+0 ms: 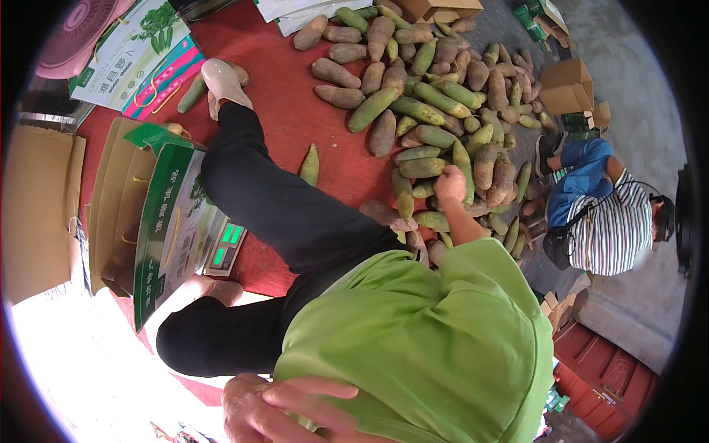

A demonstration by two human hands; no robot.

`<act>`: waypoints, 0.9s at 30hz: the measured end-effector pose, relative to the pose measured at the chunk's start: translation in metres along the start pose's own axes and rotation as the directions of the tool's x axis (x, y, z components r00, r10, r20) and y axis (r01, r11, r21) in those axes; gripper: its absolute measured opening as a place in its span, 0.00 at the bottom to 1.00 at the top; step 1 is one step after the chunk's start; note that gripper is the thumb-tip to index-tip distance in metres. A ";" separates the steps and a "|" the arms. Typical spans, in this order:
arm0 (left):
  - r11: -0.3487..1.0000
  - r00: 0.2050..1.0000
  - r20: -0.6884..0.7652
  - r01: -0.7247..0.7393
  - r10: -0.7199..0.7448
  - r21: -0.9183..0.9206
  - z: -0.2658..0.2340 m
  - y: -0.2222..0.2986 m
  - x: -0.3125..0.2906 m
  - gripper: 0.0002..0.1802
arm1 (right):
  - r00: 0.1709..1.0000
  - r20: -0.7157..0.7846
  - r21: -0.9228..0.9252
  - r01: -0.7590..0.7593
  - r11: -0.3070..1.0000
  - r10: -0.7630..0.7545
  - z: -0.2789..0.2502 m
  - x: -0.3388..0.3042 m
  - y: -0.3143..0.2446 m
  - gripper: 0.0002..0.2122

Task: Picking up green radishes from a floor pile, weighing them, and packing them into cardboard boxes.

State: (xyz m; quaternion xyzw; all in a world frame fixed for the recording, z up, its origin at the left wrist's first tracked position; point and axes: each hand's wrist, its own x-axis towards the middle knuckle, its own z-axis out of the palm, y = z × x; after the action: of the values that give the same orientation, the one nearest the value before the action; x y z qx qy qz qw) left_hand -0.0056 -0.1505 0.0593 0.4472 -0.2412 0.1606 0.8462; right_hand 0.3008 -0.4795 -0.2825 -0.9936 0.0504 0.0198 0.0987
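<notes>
Among the heaped green radishes (418,111), many coated in brown soil, my right hand (450,187) reaches in from the short green sleeve. Its fingers are curled closed against a long green radish (461,162), and part of the grip is hidden. Other radishes lie close around that hand. Low in the picture, my left hand (284,413) is in front of my green shirt, fingers spread with nothing in them. Left of my legs stands an open green-and-white carton (166,229) with printed sides, on a scale (224,247) with lit green displays.
A single radish (310,165) lies apart on the red floor covering (277,70). At left are a brown carton (40,214) and a pink basket (81,33). Another person (609,218) in a striped shirt sits at right, near open cardboard boxes (567,85).
</notes>
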 end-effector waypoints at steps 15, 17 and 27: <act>0.999 1.000 0.025 0.015 -0.016 0.039 -0.006 -0.003 0.015 0.13 | 0.819 0.204 -0.181 -0.507 0.843 0.536 -0.026 0.013 0.043 0.37; 0.998 0.998 0.021 0.057 -0.058 0.026 -0.006 0.002 0.010 0.13 | 0.856 0.130 -0.252 -0.460 0.851 0.501 -0.033 0.005 0.016 0.34; 0.184 0.845 -0.470 0.434 0.254 0.882 -0.033 0.037 -0.029 0.12 | 0.604 0.670 0.497 -0.797 0.344 0.433 0.053 0.037 0.056 0.22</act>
State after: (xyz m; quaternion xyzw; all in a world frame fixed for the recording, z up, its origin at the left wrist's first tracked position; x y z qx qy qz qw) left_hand -0.0387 -0.1039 0.0527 0.8315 0.1855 0.3372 0.4007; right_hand 0.3303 -0.5270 -0.3471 -0.7200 0.4133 0.2481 0.4992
